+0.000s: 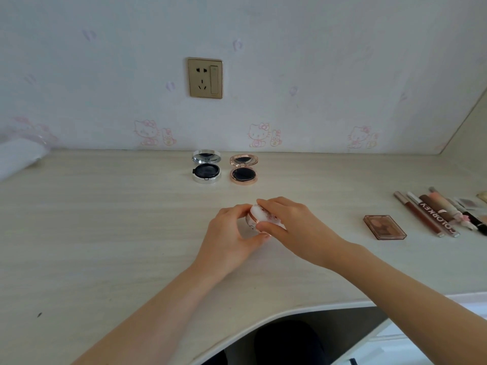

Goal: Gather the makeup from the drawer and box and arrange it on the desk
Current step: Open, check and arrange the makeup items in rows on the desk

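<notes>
Both of your hands meet on one white compact (259, 217) at the middle of the desk (105, 219). Your left hand (232, 233) curls round its lower half, and your right hand (292, 222) pinches the top between thumb and fingers. Whether the lid is parting from the base is hidden by your fingers.

The likely slip is a smooth round case twisting out of a fingertip pinch. If the hinge gives suddenly, the base could jump from your left hand and skid. Keep the base pressed low to the wood as you pull.

Far from you, near the wall, a silver compact (206, 167) and a rose-gold compact (243, 169) stand open just beside each other. A careless push forward would knock their raised lids. There looks to be open room to the right of the rose-gold one for a third.

On the right lie a brown eyeshadow palette (384, 227) and a row of tubes and pencils (432, 214), well apart from your hands. A wide stretch of the left side is bare. The desk's near edge curves inward under your forearms, so don't draw the case back toward yourself.
</notes>
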`<state>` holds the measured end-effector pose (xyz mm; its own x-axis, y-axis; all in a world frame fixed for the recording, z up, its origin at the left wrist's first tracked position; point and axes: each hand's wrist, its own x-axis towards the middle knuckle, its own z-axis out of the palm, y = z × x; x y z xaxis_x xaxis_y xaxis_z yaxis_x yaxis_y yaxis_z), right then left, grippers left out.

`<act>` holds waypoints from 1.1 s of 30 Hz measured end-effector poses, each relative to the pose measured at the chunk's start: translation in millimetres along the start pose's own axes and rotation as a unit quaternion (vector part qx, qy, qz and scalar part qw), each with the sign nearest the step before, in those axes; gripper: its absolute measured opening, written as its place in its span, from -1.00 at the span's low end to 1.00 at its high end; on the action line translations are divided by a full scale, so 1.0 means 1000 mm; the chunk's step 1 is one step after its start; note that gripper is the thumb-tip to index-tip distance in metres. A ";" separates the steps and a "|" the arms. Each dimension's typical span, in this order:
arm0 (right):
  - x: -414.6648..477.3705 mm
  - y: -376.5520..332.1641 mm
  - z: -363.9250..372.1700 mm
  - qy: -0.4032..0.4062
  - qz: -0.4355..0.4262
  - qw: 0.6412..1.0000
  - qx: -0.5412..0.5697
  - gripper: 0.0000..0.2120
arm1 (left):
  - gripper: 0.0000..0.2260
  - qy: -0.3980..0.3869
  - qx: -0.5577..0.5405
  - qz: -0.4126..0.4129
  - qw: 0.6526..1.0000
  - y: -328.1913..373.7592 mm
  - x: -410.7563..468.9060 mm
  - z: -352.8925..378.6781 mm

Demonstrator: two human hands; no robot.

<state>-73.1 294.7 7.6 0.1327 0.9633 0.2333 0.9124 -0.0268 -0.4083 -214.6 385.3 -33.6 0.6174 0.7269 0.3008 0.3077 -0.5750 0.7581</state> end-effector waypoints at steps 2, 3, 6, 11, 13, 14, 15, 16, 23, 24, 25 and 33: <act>0.000 0.000 0.000 0.003 0.003 1.000 0.004 -0.53 | -0.55 0.000 0.001 0.003 1.000 0.000 0.000 0.000; 0.001 -0.001 0.000 0.004 0.004 1.000 0.004 -0.53 | -0.54 0.001 -0.002 0.005 1.000 0.001 0.000 0.000; 0.001 -0.003 0.000 0.010 0.002 1.000 0.008 -0.56 | -0.54 0.014 -0.007 0.009 1.000 0.003 0.000 0.000; 0.003 -0.012 0.004 0.024 0.001 1.000 -0.008 -0.62 | -0.58 0.029 -0.014 0.004 0.999 0.005 -0.001 -0.001; 0.005 -0.014 0.003 0.028 0.006 1.000 -0.002 -0.66 | -0.58 0.037 -0.015 0.005 0.999 0.005 0.000 -0.001; 0.006 -0.014 0.002 0.029 0.009 1.000 0.004 -0.70 | -0.58 0.040 -0.015 0.006 0.999 0.005 0.000 -0.002; 0.008 -0.015 0.001 0.028 0.011 1.000 0.009 -0.73 | -0.58 0.043 -0.015 0.007 0.999 0.005 0.001 -0.002; 0.008 -0.015 0.000 0.026 0.012 1.000 0.012 -0.75 | -0.58 0.046 -0.016 0.007 0.999 0.005 0.001 -0.002; 0.011 -0.014 0.000 0.014 0.039 0.999 0.034 -0.75 | -0.53 0.047 -0.036 -0.005 0.998 0.003 0.003 -0.001; 0.013 -0.013 0.000 0.014 0.043 0.998 0.034 -0.75 | -0.52 0.046 -0.040 -0.006 0.998 0.002 0.004 -0.001; 0.014 -0.011 -0.002 0.016 0.046 0.998 0.033 -0.75 | -0.52 0.045 -0.044 -0.006 0.998 0.002 0.004 -0.001; 0.012 -0.004 -0.011 0.001 0.021 0.999 0.024 -0.68 | -0.52 0.032 -0.041 -0.021 0.998 0.001 0.001 0.002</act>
<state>-70.4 302.9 21.8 0.1714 0.9612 0.2162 0.8865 -0.0548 -0.4595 -212.2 384.4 -33.9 0.5573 0.7735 0.3020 0.2700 -0.5127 0.8150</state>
